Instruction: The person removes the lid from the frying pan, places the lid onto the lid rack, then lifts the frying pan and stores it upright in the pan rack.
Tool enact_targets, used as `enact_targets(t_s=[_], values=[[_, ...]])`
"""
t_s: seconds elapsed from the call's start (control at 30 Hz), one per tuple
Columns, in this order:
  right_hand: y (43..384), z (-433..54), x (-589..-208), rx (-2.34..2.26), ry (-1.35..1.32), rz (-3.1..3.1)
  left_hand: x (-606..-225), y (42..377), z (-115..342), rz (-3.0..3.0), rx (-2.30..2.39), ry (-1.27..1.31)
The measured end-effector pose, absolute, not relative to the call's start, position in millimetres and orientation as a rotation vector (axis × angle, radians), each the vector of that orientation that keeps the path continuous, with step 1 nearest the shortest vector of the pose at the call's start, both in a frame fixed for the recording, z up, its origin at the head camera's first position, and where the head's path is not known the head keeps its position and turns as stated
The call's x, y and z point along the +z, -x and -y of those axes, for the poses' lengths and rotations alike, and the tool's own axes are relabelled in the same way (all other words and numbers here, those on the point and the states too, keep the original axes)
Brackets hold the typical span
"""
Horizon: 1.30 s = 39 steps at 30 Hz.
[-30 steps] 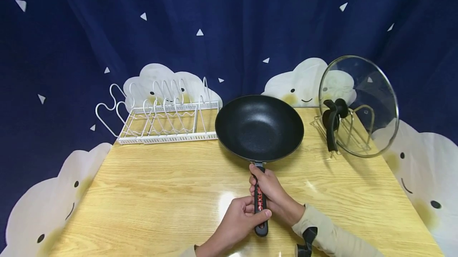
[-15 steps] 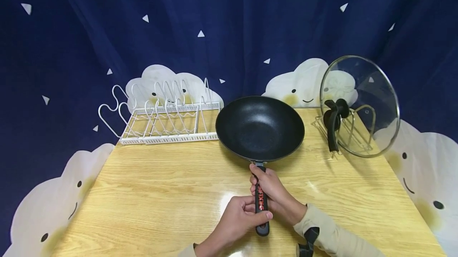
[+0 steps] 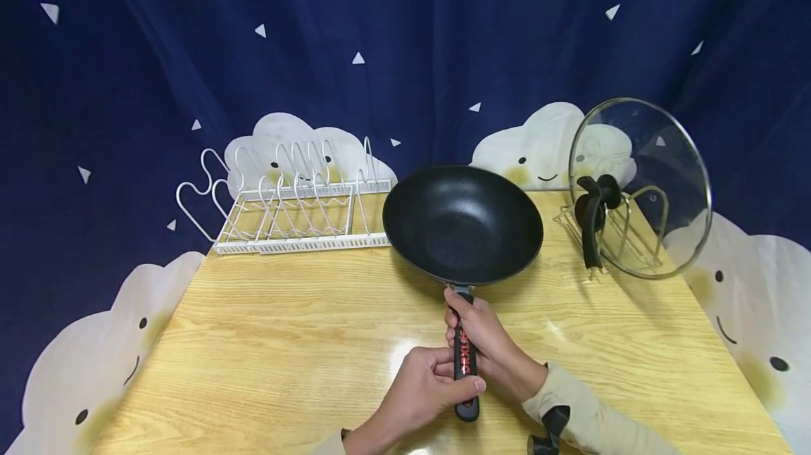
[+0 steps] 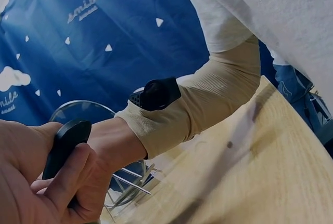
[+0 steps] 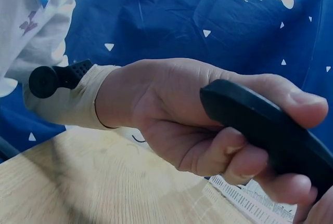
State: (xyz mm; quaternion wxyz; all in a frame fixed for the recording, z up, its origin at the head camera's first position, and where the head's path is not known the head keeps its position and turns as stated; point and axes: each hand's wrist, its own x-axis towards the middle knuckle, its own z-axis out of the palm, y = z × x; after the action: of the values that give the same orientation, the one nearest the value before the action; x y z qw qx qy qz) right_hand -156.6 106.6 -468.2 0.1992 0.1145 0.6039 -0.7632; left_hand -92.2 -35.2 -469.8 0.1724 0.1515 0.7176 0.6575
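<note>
A black wok is held out over the table, its bowl facing up and its dark handle with red lettering pointing toward me. High on the handle, close to the bowl, my right hand grips with the thumb on top. My left hand pinches the handle's lower end, thumb above and fingers beneath. In the left wrist view the handle's end shows between fingers and thumb. The right wrist view has the handle running across the left hand's palm.
At the back left of the wooden table stands a white wire rack, near the wok's left rim. A glass lid with a black knob leans upright in a small metal stand at the back right. A blue curtain hangs behind.
Both hands keep their hold on the wok's handle. The wok's bowl has risen very slightly, and the whole scene has shifted a little to the right in the view.
</note>
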Motion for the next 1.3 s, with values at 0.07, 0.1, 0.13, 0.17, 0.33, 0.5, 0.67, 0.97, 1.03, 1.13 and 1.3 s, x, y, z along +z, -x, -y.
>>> enact_targets(t_s=[0.07,0.1,0.13,0.17,0.33,0.5,0.67,0.97,1.03,1.13,1.3], values=[[156.3,-105.8,-465.8,-2.147,-0.324,-1.686,-467.0,92.0,36.2,-2.066,1.844,-0.45],[156.2,-105.4,-464.5,-2.156,-0.33,-1.681,-465.6,91.9,36.7,-2.085,1.831,-0.462],[156.0,-105.0,-463.1,-2.164,-0.336,-1.678,-464.0,91.7,37.2,-2.1,1.823,-0.473],[156.0,-104.5,-461.6,-2.173,-0.341,-1.676,-462.5,91.7,37.7,-2.11,1.814,-0.482],[156.7,-102.2,-453.4,-2.215,-0.337,-1.655,-453.7,92.6,40.1,-2.171,1.775,-0.527],[158.3,-100.2,-447.2,-2.238,-0.305,-1.644,-445.5,93.4,42.3,-2.196,1.753,-0.544],[160.1,-96.8,-440.7,-2.253,-0.291,-1.627,-438.2,93.5,45.3,-2.225,1.741,-0.546],[161.8,-89.3,-428.4,-2.284,-0.239,-1.561,-425.4,93.2,53.0,-2.277,1.721,-0.579],[162.2,-87.6,-425.7,-2.295,-0.221,-1.539,-422.3,93.4,54.6,-2.293,1.712,-0.581],[162.8,-84.8,-421.9,-2.314,-0.204,-1.506,-417.8,93.8,56.8,-2.323,1.692,-0.589],[163.0,-81.0,-416.4,-2.344,-0.187,-1.463,-412.5,94.0,60.3,-2.345,1.68,-0.611]])
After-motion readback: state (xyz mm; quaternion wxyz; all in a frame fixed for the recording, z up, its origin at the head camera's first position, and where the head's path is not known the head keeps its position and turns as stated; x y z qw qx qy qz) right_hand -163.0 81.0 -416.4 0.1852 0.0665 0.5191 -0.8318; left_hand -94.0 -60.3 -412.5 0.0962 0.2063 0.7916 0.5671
